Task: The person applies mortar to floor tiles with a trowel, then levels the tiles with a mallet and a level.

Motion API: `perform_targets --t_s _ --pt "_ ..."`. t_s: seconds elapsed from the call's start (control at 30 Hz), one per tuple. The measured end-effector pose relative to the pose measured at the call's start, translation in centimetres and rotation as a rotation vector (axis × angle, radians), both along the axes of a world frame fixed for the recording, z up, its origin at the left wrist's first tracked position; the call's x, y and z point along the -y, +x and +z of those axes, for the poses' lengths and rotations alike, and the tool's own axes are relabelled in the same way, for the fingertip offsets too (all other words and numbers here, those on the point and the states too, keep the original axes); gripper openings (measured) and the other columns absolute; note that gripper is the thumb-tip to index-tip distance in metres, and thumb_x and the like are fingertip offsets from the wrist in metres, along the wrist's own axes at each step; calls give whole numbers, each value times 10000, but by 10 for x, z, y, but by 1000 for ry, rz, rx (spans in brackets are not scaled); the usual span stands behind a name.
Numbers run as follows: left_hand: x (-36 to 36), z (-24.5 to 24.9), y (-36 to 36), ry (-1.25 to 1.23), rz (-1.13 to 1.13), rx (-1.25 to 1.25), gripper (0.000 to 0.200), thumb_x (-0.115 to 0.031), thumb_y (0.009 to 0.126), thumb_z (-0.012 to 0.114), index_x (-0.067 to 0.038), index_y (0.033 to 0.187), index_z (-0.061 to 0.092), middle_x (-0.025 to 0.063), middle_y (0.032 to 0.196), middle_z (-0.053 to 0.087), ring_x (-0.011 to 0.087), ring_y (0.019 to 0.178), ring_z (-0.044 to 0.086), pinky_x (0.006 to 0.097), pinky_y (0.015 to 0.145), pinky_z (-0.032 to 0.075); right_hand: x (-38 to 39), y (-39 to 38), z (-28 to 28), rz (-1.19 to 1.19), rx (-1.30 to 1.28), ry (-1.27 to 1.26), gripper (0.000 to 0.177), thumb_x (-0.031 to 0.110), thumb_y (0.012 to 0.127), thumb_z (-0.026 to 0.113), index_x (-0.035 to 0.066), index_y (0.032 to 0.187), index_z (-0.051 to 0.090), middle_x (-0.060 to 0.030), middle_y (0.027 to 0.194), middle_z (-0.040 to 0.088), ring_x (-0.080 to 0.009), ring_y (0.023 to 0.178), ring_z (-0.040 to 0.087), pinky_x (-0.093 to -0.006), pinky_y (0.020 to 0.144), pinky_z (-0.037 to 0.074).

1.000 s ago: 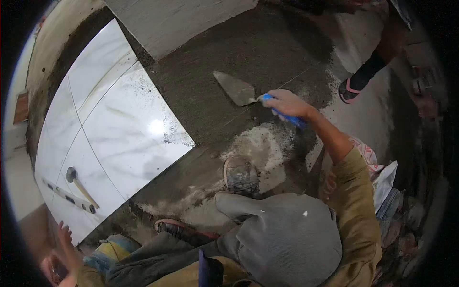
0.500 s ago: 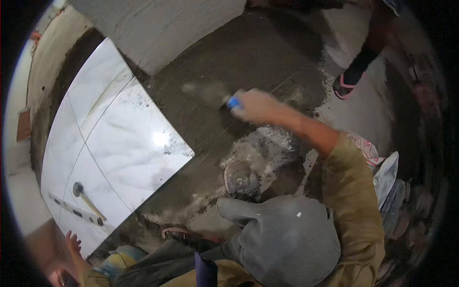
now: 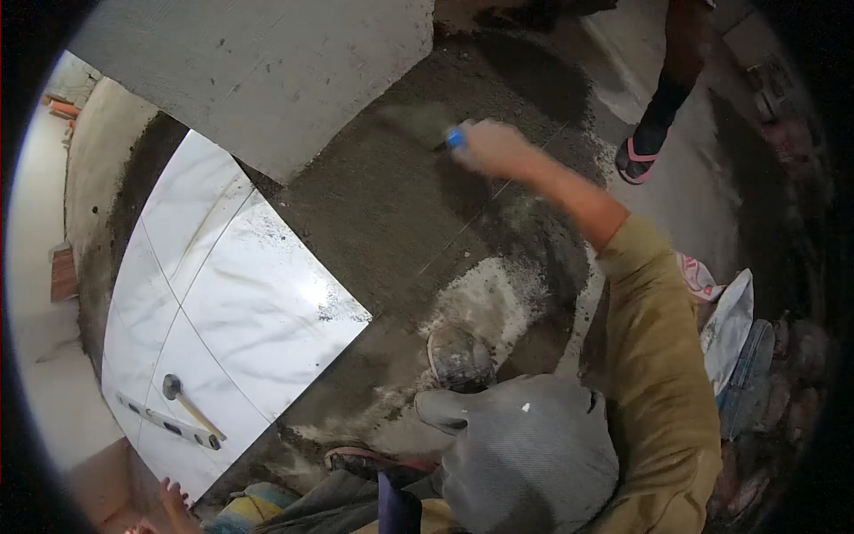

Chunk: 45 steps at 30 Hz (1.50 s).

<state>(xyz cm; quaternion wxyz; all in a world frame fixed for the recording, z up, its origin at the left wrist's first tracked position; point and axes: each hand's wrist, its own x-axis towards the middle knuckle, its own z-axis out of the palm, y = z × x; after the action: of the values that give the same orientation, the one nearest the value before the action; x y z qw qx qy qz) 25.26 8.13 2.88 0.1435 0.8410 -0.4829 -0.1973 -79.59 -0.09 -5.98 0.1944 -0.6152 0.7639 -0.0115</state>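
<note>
My right hand [image 3: 495, 148] is closed around the blue handle of a trowel [image 3: 455, 138], arm stretched forward. The trowel's blade is smeared by motion and lies over the dark, damp mortar bed [image 3: 356, 187]. At the lower left edge, my left hand [image 3: 174, 498] has its fingers spread and holds nothing. It is beside the near corner of the white marbled tiles [image 3: 267, 303]. On these tiles lie a mallet [image 3: 197, 411] with a dark head and wooden handle, and a spirit level [image 3: 169, 424].
A grey concrete surface [image 3: 267, 80] borders the mortar at upper left. Another person's foot in a pink flip-flop [image 3: 637, 164] stands at upper right. A white sack [image 3: 728, 320] sits right of my arm. A dusty shoe [image 3: 458, 358] and grey cloth [image 3: 534, 445] are close below.
My right hand has moved the trowel farther away over the mortar. The view has tilted a little, so the tiles appear lower and further right. My left hand remains near the tiles.
</note>
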Motion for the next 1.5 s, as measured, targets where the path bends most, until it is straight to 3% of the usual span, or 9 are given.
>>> perform_targets --t_s 0.07,0.23,0.43,0.7,1.1,1.17,1.27,1.4,1.5 --pt "33 4 -18 161 278 -64 529 -130 893 565 -129 1411 457 96 1008 603 228 668 618 292 424 365 7 55 2 135 72 2 356 321 872 540 9 1031 606 -243 905 678 -422 883 671 -514 779 536" --pt "68 -8 -21 57 85 -3 513 -75 881 576 -92 1384 478 121 945 598 256 592 601 312 396 369 41 66 -25 188 55 -30 313 257 827 558 -5 961 667 -251 901 687 -416 881 681 -510 774 544" --pt "3 -6 13 149 289 101 562 -125 857 609 -83 1394 449 144 989 618 272 612 605 346 445 430 47 -30 -2 -60 -159 -65 256 166 816 557 -1 936 709 -209 979 706 -373 911 695 -479 778 559" --pt "77 -7 -60 162 160 53 547 -123 875 603 -87 1399 453 119 968 625 229 607 602 298 397 376 56 52 -19 318 -9 -1 300 264 858 531 17 991 638 -236 938 686 -412 896 674 -500 780 540" --pt "28 -12 -6 338 211 136 517 -107 875 589 -84 1377 467 96 881 597 205 543 544 305 391 413 80 -115 -2 3 -449 -17 362 352 908 558 88 1142 637 -196 1048 674 -374 989 659 -493 859 532" --pt "28 -22 4 -64 77 57 528 -104 877 581 -109 1389 455 95 867 593 192 495 535 293 370 355 80 -132 -4 -7 -475 -57 358 342 906 555 90 1145 641 -195 1048 675 -372 991 659 -493 862 531" --pt "42 -9 -11 115 261 76 529 -103 879 579 -114 1392 451 126 949 612 205 551 568 294 378 367 87 -163 -6 -82 -518 -76 341 311 905 544 86 1137 651 -195 1051 678 -371 989 662 -490 859 534" --pt "32 3 -17 144 237 -72 538 -92 874 577 -82 1394 439 136 981 611 219 569 571 295 383 379 68 -164 8 -215 -560 -140 295 248 908 521 36 1055 666 -204 1054 685 -380 962 674 -482 822 549" --pt "36 -14 8 64 33 63 542 -91 874 573 -42 1395 426 156 992 614 239 606 581 320 394 416 49 -124 20 -244 -416 -115 284 252 870 591 59 1055 686 -182 1043 696 -348 951 692 -466 786 574"
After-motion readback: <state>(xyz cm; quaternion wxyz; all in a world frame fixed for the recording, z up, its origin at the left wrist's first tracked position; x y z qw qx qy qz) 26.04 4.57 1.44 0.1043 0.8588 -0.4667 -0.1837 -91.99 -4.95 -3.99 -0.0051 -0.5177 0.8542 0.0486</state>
